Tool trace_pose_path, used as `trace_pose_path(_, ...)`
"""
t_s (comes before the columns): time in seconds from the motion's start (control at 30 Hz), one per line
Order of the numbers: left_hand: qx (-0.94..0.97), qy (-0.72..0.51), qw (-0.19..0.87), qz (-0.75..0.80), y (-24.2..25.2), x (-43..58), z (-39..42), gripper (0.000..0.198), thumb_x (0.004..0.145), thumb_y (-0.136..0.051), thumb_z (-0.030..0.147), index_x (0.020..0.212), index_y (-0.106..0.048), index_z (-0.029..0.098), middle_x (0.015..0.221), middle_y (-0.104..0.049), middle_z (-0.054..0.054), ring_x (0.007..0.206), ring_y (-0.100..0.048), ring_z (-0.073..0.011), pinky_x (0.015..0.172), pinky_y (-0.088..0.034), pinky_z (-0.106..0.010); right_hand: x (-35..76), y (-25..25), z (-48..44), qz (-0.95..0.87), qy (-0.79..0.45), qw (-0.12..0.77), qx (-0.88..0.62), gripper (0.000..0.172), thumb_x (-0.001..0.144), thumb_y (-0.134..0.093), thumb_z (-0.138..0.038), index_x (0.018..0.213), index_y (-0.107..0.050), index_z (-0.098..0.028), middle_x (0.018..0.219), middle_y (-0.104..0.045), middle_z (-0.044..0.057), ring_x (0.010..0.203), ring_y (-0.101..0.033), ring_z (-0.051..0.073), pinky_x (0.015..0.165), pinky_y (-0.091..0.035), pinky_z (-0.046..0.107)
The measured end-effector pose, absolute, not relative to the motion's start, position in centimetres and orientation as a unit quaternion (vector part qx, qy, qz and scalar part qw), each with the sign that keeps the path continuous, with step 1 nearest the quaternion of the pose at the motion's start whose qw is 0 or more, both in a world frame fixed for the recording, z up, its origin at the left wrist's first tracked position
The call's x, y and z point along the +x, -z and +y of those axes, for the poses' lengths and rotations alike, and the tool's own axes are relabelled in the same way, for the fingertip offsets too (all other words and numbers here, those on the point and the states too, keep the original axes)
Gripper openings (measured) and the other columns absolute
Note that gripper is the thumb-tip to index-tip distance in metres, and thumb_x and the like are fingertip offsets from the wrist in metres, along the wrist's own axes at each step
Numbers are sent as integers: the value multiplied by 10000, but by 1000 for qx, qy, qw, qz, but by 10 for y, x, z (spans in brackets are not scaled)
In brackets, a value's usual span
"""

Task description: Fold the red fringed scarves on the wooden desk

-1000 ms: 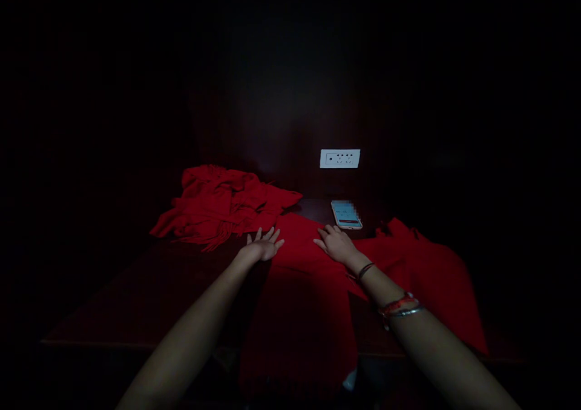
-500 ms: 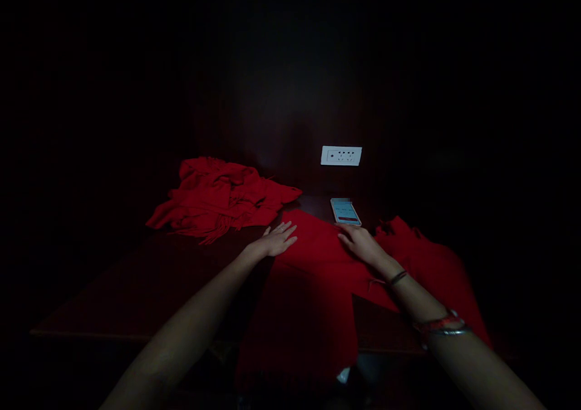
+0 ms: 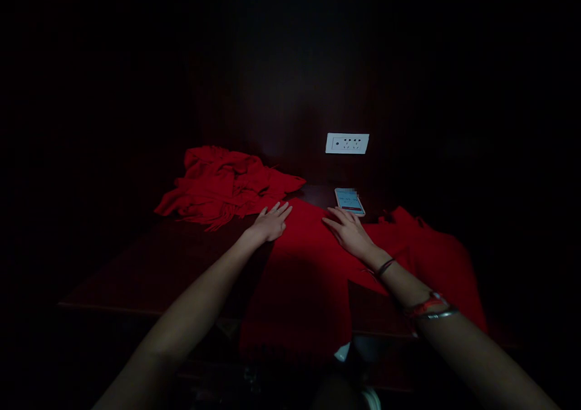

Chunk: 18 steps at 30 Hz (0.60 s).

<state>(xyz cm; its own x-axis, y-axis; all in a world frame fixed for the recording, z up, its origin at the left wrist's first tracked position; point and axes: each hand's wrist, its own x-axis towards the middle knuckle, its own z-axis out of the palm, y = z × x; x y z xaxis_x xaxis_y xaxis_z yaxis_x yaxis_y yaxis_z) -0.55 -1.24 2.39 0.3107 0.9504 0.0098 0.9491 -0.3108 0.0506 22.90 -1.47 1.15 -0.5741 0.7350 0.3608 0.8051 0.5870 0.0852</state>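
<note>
A red scarf (image 3: 308, 264) lies spread over the dark table, its near end hanging past the front edge with a white tag (image 3: 342, 352) at its corner. Flat on the scarf's left edge rests my left hand (image 3: 271, 222), fingers stretched and apart. My right hand (image 3: 348, 229) lies on the scarf's right side, fingers extended, just in front of a phone (image 3: 349, 202) with a lit screen. Under and beside my right forearm is more red fringed cloth (image 3: 436, 258).
A crumpled heap of red fringed cloth (image 3: 227, 183) sits at the back left of the table (image 3: 136, 277). On the dark wall behind is a white socket plate (image 3: 347, 143). The surroundings are very dark.
My right hand has shifted slightly left across the scarf, its fingers now more spread. My left hand stays at the left edge. The whole view has tilted down a little.
</note>
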Motion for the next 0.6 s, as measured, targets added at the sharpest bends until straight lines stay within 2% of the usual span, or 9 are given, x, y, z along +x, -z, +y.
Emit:
trace_pose_path(0.07,827,-52,7,560,-22,2,-14,510,830,-178,312,1306,-69,164,1364,-42,-25,1234,-15,-164,979,-76,-398,229,-9,-15,-898,80,125,-414,403,846,-261,-350,1228,-337,-251,1307,-281,52,1207,-159,211,943,-169,416)
trace_pose_path(0.17,820,-20,73,568,-18,7,-13,543,835,-140,415,1305,-81,149,1362,-36,-69,1233,-25,-186,975,-86,-399,231,-4,-14,-900,5,64,-431,501,829,-193,-465,1273,-242,-240,1323,-252,59,1215,-159,215,950,-179,413)
trace_pose_path(0.23,812,5,109,574,-15,6,-10,563,828,-135,459,1304,-86,163,1361,-20,-79,1231,-20,-204,966,-91,-420,233,-1,-13,-893,-13,49,-448,515,821,-174,-487,1276,-229,-251,1335,-223,55,1218,-146,221,954,-172,418)
trace_pose_path(0.33,819,-13,104,564,-9,1,-5,555,825,-132,478,1302,-97,196,1362,-28,-70,1231,-21,-200,964,-87,-429,237,-2,-12,-892,0,73,-447,506,819,-199,-484,1256,-286,-243,1321,-258,60,1212,-174,210,954,-180,405)
trace_pose_path(0.47,818,-88,49,567,-3,-3,4,534,829,-146,473,1291,-162,206,1364,-29,-59,1230,-8,-201,969,-101,-408,242,-10,-3,-834,75,152,-526,440,817,-296,-410,1181,-394,-184,1221,-403,109,1122,-342,217,900,-264,377)
trace_pose_path(0.6,794,-101,69,596,3,-5,12,551,835,-129,460,1289,-182,152,1351,-118,-103,1227,-89,-207,966,-145,-393,248,-24,2,-797,66,156,-579,344,783,-377,-239,1114,-428,-163,1036,-550,110,893,-525,204,741,-379,302)
